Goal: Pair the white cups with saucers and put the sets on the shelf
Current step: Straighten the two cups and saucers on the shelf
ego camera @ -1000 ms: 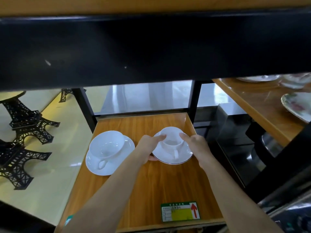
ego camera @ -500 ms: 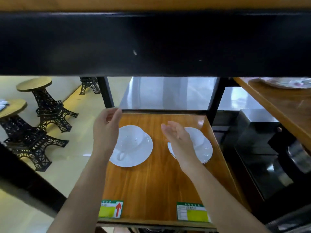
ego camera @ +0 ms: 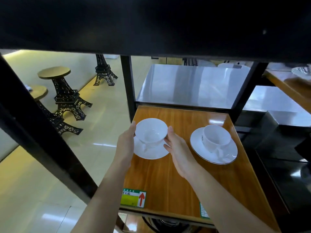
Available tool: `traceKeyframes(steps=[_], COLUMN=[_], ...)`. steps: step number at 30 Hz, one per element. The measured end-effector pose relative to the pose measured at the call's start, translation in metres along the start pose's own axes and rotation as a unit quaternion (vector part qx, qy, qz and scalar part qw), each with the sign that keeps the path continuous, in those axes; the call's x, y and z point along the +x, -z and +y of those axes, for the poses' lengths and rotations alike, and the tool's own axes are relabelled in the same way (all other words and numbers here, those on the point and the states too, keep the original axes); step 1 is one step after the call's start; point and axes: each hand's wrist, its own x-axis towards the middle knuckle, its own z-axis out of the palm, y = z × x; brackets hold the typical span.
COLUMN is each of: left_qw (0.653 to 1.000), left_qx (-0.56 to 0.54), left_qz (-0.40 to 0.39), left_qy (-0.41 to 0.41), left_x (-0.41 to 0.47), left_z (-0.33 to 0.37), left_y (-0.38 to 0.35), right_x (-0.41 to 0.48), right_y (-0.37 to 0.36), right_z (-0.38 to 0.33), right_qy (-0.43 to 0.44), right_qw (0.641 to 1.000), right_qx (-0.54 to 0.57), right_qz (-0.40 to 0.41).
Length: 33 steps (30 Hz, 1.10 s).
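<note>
Left hand (ego camera: 125, 145) and right hand (ego camera: 176, 147) now close in on the left cup (ego camera: 151, 131) from either side, fingers curved against its wall and against the rim of its saucer (ego camera: 151, 152) — half a second ago both hands were raised, open and empty, above the shelf (ego camera: 168, 179). This set sits at the shelf's left edge. The second cup (ego camera: 216, 137) stands untouched on its gold-rimmed saucer (ego camera: 198, 143) to the right, well apart from the hands. A green label with a red arrow (ego camera: 133, 198) marks the shelf's front edge — the view has shifted rightward since. Tower-shaped stools (ego camera: 67, 96) stand on the floor at left.
</note>
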Motion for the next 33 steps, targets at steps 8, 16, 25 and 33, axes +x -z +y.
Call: traceKeyframes(steps=[8, 16, 25, 33], left_qw=[0.999, 0.998, 0.997, 0.978], left_qx=[0.04, 0.049, 0.053, 0.117], left_qz=[0.013, 0.005, 0.013, 0.122], left_qy=[-0.006, -0.036, -0.053, -0.12], left_x=[0.002, 0.003, 0.011, 0.004], left_z=[-0.003, -0.007, -0.013, -0.021], left_y=[0.003, 0.009, 0.005, 0.008], right_x=[0.005, 0.002, -0.021, -0.047], right_y=[0.0, -0.003, 0.013, 0.052], right_z=[-0.006, -0.007, -0.014, -0.004], right_qy=[-0.002, 0.006, 0.039, 0.13], right_qw=[1.0, 0.999, 0.99, 0.947], right_qx=[-0.004, -0.02, -0.084, -0.164], right_qz=[0.018, 0.026, 0.105, 0.243])
